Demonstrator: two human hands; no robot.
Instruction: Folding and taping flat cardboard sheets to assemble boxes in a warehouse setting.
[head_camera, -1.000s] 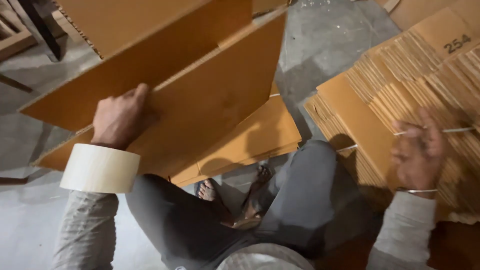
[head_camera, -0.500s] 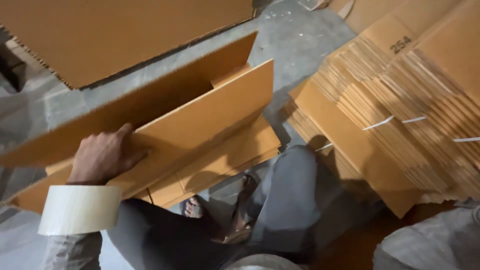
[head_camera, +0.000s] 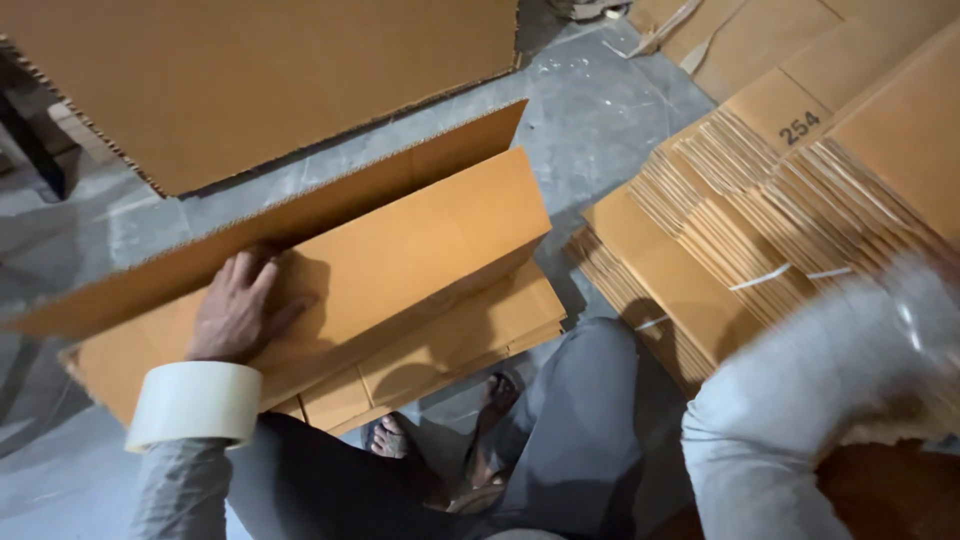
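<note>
Cardboard fills nearly the whole view: my left hand (head_camera: 240, 308) lies flat on a folded carton (head_camera: 400, 270), fingers (head_camera: 262, 277) spread and released, pressing rather than gripping, which seems to pin the panel down so it cannot spring open. That carton rests on a short stack of flats (head_camera: 470, 345) on the floor (head_camera: 600, 130), just ahead of my knees (head_camera: 560, 420). A tape roll (head_camera: 193, 402) rides on my left wrist like a bracelet, probably kept there so both hands are free. My right hand (head_camera: 925, 290) is a blur at the right edge, over the strapped bundle (head_camera: 760, 230) of flats near the floor's right side; I cannot tell whether its fingers are curled or loose. A big sheet (head_camera: 270, 80) leans across the top left. Compared with half a second ago, my right sleeve (head_camera: 780, 420) has swung well into view where only a corner showed, and my left hand has slid a little further up the panel, while the carton sits much as it did.
</note>
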